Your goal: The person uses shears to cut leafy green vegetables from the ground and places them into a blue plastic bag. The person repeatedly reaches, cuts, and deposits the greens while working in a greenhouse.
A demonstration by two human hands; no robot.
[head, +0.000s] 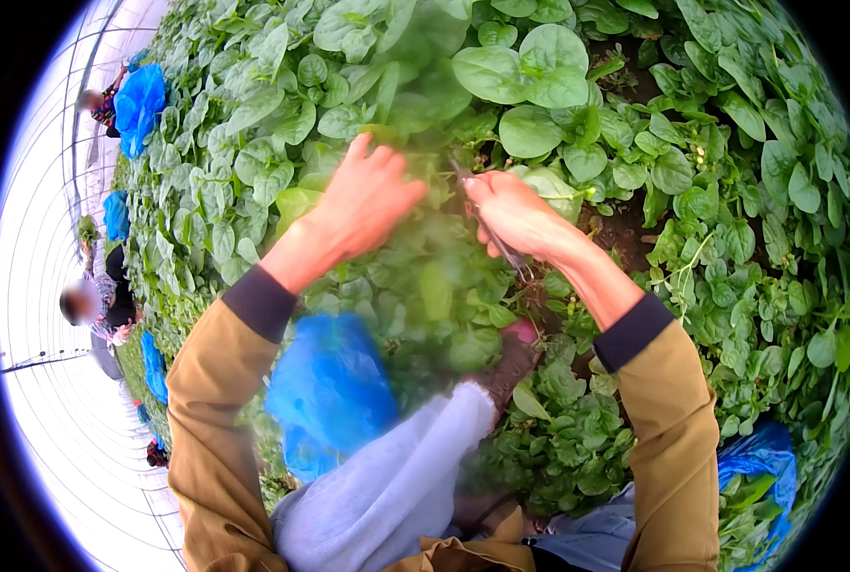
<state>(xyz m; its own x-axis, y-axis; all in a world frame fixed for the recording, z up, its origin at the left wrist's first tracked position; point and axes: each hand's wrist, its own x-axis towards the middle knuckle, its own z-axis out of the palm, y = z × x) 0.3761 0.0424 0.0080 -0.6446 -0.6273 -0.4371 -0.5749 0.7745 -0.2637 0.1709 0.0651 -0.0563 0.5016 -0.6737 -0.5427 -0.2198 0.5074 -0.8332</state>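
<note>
My right hand [514, 211] grips a slim dark metal cutting tool [493, 232], probably snips. Its tip points up and forward into the leaves, and a wire-like loop shows at the lower end. Across from it, my left hand [371, 196] is back-up over the crop, fingers pointing forward and partly curled. A leaf lies by its fingertips; blur hides whether the fingers pinch a stem. Both hands are among leafy plants [425, 286] with broad, rounded, glossy leaves, which look like Malabar spinach. A larger cluster of leaves [532, 71] rises just beyond my right hand.
A blue plastic bag [332, 386] lies by my leg, and another [757, 461] holds leaves at lower right. My dark boot [514, 368] stands among the plants. Brown soil [618, 232] shows at right. Co-workers [99, 304] and more blue bags [139, 107] line the left, below greenhouse framing.
</note>
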